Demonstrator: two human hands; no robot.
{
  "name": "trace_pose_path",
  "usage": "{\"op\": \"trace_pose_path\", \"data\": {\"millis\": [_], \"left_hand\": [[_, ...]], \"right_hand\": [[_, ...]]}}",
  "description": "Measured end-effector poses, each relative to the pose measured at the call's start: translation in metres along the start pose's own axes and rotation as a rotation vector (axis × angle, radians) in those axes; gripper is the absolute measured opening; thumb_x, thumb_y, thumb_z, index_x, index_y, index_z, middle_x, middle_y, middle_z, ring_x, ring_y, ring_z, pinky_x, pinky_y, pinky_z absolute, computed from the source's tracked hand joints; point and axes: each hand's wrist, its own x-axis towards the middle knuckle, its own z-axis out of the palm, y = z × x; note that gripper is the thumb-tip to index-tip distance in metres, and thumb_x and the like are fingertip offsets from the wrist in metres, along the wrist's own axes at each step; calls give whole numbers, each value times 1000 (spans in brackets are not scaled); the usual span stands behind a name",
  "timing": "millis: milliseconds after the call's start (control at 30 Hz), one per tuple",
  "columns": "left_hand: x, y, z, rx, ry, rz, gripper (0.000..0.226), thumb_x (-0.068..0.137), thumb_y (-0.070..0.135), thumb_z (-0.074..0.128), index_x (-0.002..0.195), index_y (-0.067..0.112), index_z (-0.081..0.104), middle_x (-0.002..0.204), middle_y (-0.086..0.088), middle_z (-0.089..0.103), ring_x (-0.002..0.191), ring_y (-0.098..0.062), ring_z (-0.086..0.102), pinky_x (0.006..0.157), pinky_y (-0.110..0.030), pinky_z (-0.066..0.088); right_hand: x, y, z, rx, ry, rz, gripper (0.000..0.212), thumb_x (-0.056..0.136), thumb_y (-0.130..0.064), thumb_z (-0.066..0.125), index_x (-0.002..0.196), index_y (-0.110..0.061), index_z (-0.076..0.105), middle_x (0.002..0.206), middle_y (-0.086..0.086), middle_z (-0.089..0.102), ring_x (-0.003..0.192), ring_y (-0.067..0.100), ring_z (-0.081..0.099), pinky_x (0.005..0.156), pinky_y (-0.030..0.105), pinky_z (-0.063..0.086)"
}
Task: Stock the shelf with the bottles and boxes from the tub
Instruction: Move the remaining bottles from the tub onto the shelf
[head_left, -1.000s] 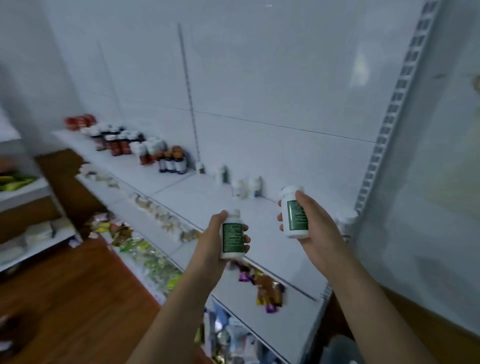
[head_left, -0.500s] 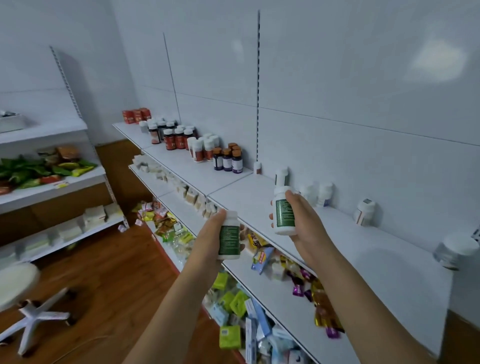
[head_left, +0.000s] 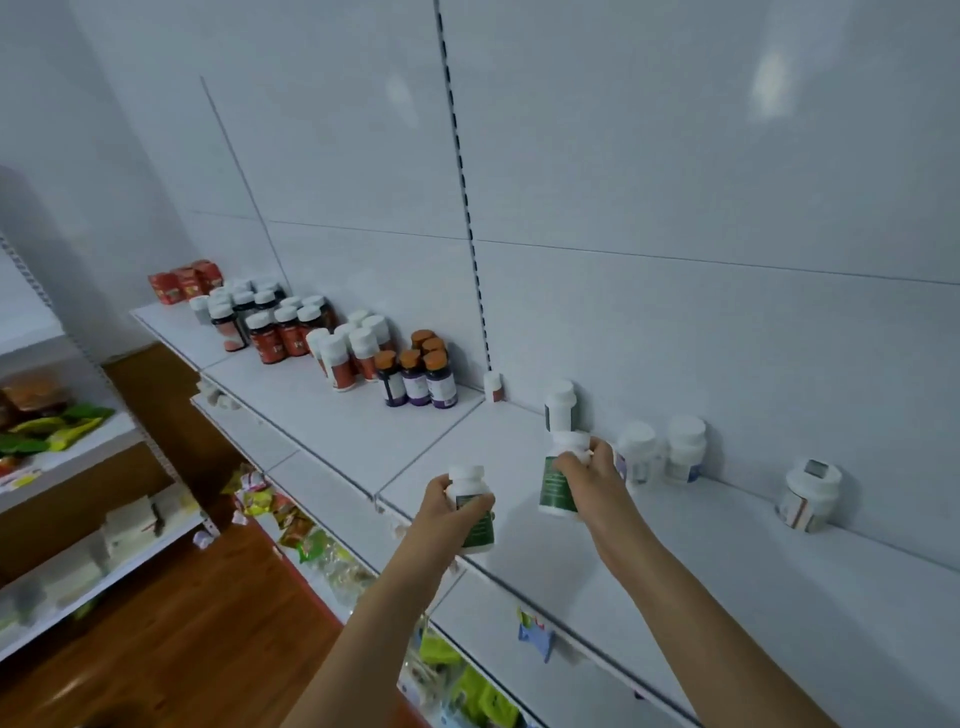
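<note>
Two green-label bottles now out over the top shelf (head_left: 322, 415), closer than half a second back. Right hand (head_left: 589, 475) fingers wrapped round right bottle (head_left: 555, 491), nearly at back row; left hand (head_left: 447, 512) gripping left bottle (head_left: 474, 512). Set-down likely next.

This is a small shop, seemingly one that sells health goods and snacks. A long white metal retail shelf (head_left: 332, 426) runs along a white panelled back wall (head_left: 649, 156) with a slotted upright rail (head_left: 462, 171) for shelf brackets. On the shelf stand grouped rows of stock: small red cardboard boxes (head_left: 184, 280), dark bottles with white caps and red labels (head_left: 270, 332), dark bottles with orange caps (head_left: 418, 371) and white plastic bottles (head_left: 685, 449) set against the wall. The lower tiers hold bright packeted goods (head_left: 306, 540). A second white shelving unit (head_left: 78, 452) at the left carries green and yellow packets (head_left: 57, 426) over a brown wood floor (head_left: 171, 649).
</note>
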Motion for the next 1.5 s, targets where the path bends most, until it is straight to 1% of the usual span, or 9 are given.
{"op": "trace_pose_path", "data": {"millis": [267, 533, 667, 833, 900, 1033, 1167, 1367, 1500], "left_hand": [[86, -7, 3, 54, -20, 178, 41, 86, 22, 73, 120, 33, 52, 111, 2, 63, 102, -13, 61, 80, -24, 51], [164, 18, 7, 127, -145, 368, 44, 90, 17, 69, 126, 39, 55, 116, 17, 61, 87, 11, 55, 69, -2, 43], [204, 16, 9, 224, -291, 444, 49, 91, 12, 67, 129, 40, 53, 124, 17, 60, 106, 6, 57, 83, -7, 45], [240, 6, 2, 558, -463, 574, 37, 89, 32, 66, 124, 31, 57, 119, 16, 62, 108, -1, 57, 93, -25, 46], [253, -5, 1, 744, -414, 716, 33, 88, 47, 59, 116, 30, 59, 114, 11, 63, 107, -10, 57, 92, -30, 46], [270, -22, 8, 1053, -307, 894, 53, 91, 57, 38, 135, 31, 50, 136, -1, 52, 128, -28, 43, 103, -43, 34], [275, -19, 9, 1036, -309, 930, 48, 90, 53, 41, 132, 32, 53, 140, -1, 49, 129, -27, 42, 102, -44, 33], [273, -20, 5, 999, -321, 901, 60, 85, 55, 35, 129, 21, 58, 136, -3, 53, 127, -27, 46, 102, -43, 36], [259, -30, -15, 937, -379, 875, 50, 92, 41, 51, 134, 14, 56, 141, -10, 49, 130, -29, 42, 108, -42, 35]], "right_hand": [[55, 22, 14, -259, 152, -143, 48, 90, -14, 64, 132, -21, 43, 117, -1, 58, 97, 15, 57, 65, 13, 40], [84, 30, 38, -423, 290, -418, 62, 86, -19, 74, 138, -21, 40, 133, -11, 48, 117, 2, 46, 91, 2, 36], [94, 60, 49, -738, 256, -262, 60, 89, -31, 69, 140, -16, 41, 123, -1, 54, 112, 15, 53, 88, 18, 43], [86, 77, 57, -1105, 468, -230, 31, 81, -37, 74, 98, -15, 62, 93, 1, 62, 88, 24, 61, 76, 33, 50], [88, 80, 63, -1157, 531, -191, 30, 83, -38, 71, 99, -15, 63, 95, 1, 62, 91, 25, 61, 81, 37, 52], [100, 87, 83, -1256, 638, -56, 46, 83, -37, 70, 115, -4, 66, 110, 11, 66, 101, 32, 62, 94, 47, 51], [99, 86, 99, -1288, 684, 22, 57, 85, -41, 43, 121, -2, 64, 122, 15, 64, 109, 34, 59, 100, 51, 47], [95, 90, 97, -1200, 709, 18, 59, 88, -44, 42, 128, -4, 60, 131, 15, 60, 121, 33, 55, 106, 45, 44], [72, 91, 101, -1063, 700, -10, 55, 91, -38, 46, 130, -2, 58, 135, 16, 57, 126, 32, 53, 108, 43, 42]]}}
